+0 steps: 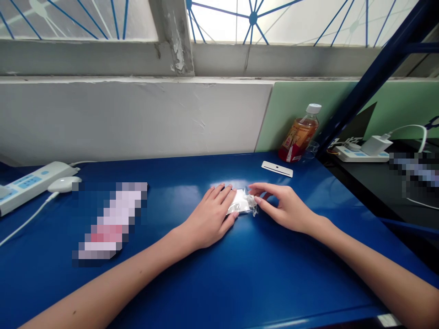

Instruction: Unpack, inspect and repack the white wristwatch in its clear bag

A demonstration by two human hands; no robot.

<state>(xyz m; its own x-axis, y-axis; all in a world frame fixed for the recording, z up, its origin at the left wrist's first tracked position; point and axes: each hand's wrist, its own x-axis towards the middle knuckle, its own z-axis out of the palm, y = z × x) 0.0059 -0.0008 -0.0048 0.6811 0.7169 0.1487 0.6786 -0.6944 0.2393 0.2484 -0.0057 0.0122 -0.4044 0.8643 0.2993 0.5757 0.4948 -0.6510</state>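
Note:
A small white item in a clear plastic wrapper (242,202) lies on the blue table (219,274) in the middle of the head view. My left hand (211,217) rests flat on the wrapper's left end, fingers stretched out and pressing it down. My right hand (283,205) is at the wrapper's right end, with the fingertips pinching the crinkled plastic edge. Both forearms reach in from the bottom of the picture.
A bottle of amber drink (300,135) stands at the back right, with a flat white strip (277,168) in front of it. A white power strip (27,185) and cable lie at the left. Another power strip with a charger (365,151) sits on the black surface to the right.

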